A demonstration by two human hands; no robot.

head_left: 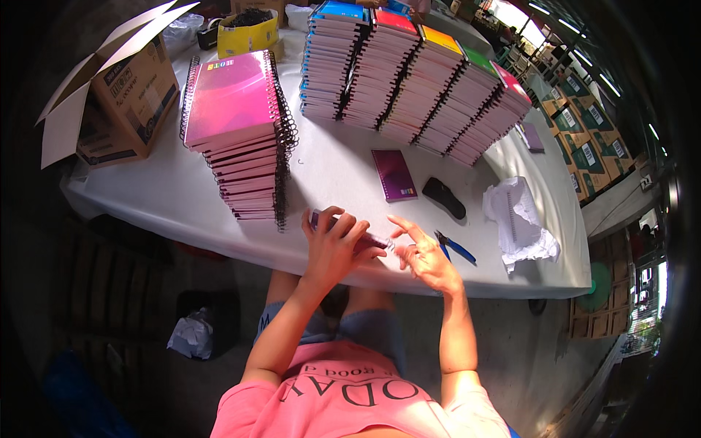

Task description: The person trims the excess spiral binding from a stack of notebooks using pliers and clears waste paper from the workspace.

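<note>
My left hand (333, 244) is closed around a small dark purple spiral notebook (363, 241), tilted over the table's front edge. The fingers hide much of its cover. A bit of its wire coil (390, 246) sticks out at the right end. Close to that end is my right hand (427, 261), index finger stretched out and the others partly bent, with no object visible in it. Whether it touches the coil I cannot tell. Blue-handled cutting pliers (457, 248) lie just right of it. Farther back lie another purple notebook (394, 175) and a black elongated case (444, 198).
A tall stack of pink notebooks (232, 102) with loose coils stands at left. Several stacks of colour-covered notebooks (409, 80) line the back. An open carton (128, 102) sits far left, a yellow box (248, 36) behind. Crumpled white paper (520, 219) lies right on the white-covered table (328, 179).
</note>
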